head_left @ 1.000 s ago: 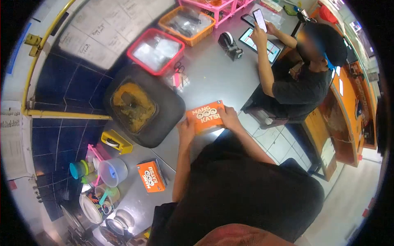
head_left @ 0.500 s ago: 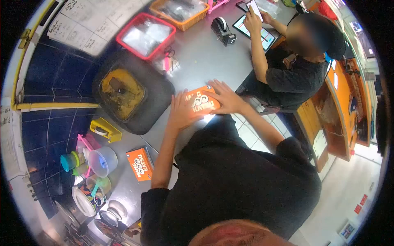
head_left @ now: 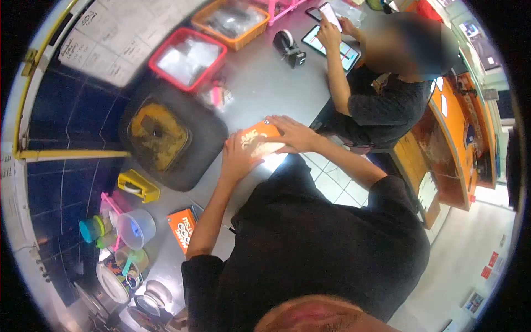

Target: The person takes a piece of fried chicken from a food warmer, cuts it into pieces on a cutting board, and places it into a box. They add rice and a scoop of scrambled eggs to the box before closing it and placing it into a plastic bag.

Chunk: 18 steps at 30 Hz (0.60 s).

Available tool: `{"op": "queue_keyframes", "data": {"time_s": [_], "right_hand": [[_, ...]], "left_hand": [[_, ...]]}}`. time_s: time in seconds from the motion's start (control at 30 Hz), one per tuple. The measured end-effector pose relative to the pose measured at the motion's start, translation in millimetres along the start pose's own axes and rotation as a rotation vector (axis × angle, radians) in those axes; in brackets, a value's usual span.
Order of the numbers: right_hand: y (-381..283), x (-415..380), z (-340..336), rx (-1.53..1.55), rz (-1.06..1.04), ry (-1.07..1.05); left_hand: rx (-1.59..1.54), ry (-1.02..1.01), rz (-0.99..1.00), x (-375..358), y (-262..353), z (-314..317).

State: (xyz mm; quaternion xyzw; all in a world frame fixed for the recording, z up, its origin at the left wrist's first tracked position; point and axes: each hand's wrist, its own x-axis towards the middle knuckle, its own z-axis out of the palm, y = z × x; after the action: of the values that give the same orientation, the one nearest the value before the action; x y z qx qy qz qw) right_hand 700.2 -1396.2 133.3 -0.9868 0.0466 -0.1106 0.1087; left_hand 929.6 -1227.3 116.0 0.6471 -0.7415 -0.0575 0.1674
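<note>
An orange box with white lettering [head_left: 260,133] is at the metal counter's front edge, between my hands. My left hand [head_left: 240,153] lies against its left side, fingers closed round that end. From the right, my right hand [head_left: 293,134] grips the other end, its fingers across the top. A second orange box [head_left: 181,229] lies on the counter to the left, partly behind my left forearm. Left of my hands sits a large black container [head_left: 207,130] with a yellow-stained top.
Red [head_left: 218,65] and orange [head_left: 238,42] baskets hold plastic bags at the back. A black tape dispenser [head_left: 290,48] and a tablet [head_left: 348,54] are near a co-worker [head_left: 387,105] holding a phone. A yellow dispenser [head_left: 138,185] and tubs [head_left: 136,229] stand left.
My right hand's fingers have drawn in from spread to closer together on the box. The whole view has shifted slightly, and more of my left forearm covers the second box.
</note>
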Motion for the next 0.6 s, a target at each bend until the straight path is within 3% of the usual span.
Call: {"op": "queue_keyframes", "data": {"time_s": [0.07,0.2,0.27,0.3,0.37,0.4,0.47,0.6], "right_hand": [[18,0,-3,0.006,-0.020,0.056],[125,18,-4,0.401,0.980,0.937],[209,19,7,0.662,1.263,1.021],[233,20,13,0.665,1.262,1.034],[266,32,12,1.062,1.248,0.859],[275,37,15,1.063,1.231,0.869],[294,53,7,1.239,1.321,0.611],[310,73,-6,1.129,1.460,0.474]], "left_hand": [[-0.007,0.019,-0.025,-4,7,-5],[0.019,0.038,-0.201,-17,26,-7],[0.042,0.094,-0.203,-19,34,-3],[0.037,0.085,-0.253,-22,35,0],[0.053,0.072,-0.317,-21,40,0],[0.063,0.086,-0.313,-22,39,0],[0.043,0.085,-0.328,-21,37,4],[0.131,0.183,-0.285,-20,39,8]]}}
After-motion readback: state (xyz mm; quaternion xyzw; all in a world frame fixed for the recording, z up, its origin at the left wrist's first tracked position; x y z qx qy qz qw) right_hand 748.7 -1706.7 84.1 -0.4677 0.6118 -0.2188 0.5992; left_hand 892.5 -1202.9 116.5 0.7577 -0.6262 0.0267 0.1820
